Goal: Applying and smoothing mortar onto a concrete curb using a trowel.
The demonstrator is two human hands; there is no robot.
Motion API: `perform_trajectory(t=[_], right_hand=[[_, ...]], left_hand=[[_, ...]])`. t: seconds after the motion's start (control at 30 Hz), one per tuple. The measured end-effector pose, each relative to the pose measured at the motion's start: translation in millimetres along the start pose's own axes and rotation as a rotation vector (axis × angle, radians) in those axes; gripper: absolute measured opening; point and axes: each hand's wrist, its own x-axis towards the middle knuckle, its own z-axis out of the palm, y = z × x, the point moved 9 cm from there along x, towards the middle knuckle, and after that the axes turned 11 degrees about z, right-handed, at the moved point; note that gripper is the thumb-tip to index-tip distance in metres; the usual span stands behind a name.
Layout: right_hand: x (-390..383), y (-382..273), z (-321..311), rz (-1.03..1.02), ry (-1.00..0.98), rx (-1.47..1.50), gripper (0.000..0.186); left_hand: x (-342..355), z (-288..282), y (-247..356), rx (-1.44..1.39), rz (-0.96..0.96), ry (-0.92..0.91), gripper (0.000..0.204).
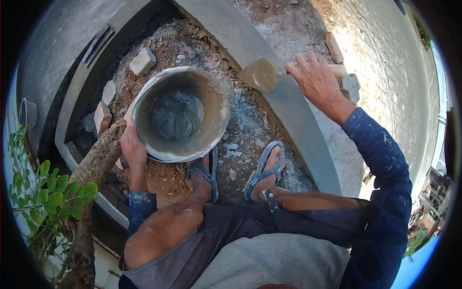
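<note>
My left hand (132, 145) grips the left side of a round bucket (211, 132), its fingers at the rim. Wet grey mortar (175, 114) lies in the bottom, and more is smeared over the inner wall. My right hand (318, 83) is closed round the handle of a trowel (260, 75). The blade, coated in mortar, points left over the inner edge of a low, smooth cement-rendered wall (308, 127). Whether the blade touches the wall I cannot tell.
Broken bricks (143, 61) lie in the soil between the curved walls. A tree trunk (98, 149) with a leafy branch (60, 195) stands at the left. My sandalled feet (267, 168) are on the dirt. Paving (385, 72) stretches along the right, near another brick (334, 47).
</note>
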Motion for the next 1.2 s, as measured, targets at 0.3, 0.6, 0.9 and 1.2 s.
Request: perform_trajectory(t=[0.3, 0.6, 0.9, 1.2], right_hand=[[-4.4, -38.5, 39.9, -0.051, -0.537, -0.067, 0.011], [-58.7, -69.4, 37.4, -0.264, -0.798, -0.070, 0.007], [60.6, -60.5, 33.9, -0.033, -0.390, -0.045, 0.007], [-23.8, -88.9, 51.3, -0.283, -0.868, -0.131, 0.011]], left_hand=[[-2.3, -4.0, -7.6, 0.069, -0.015, 0.038, 0.053], [-5.3, -8.7, 8.4, 0.016, 0.033, 0.054, 0.056], [-2.5, -1.3, 11.2, -0.003, 0.000, 0.047, 0.056], [-8.0, -7.1, 18.1, 0.076, -0.060, 0.049, 0.059]])
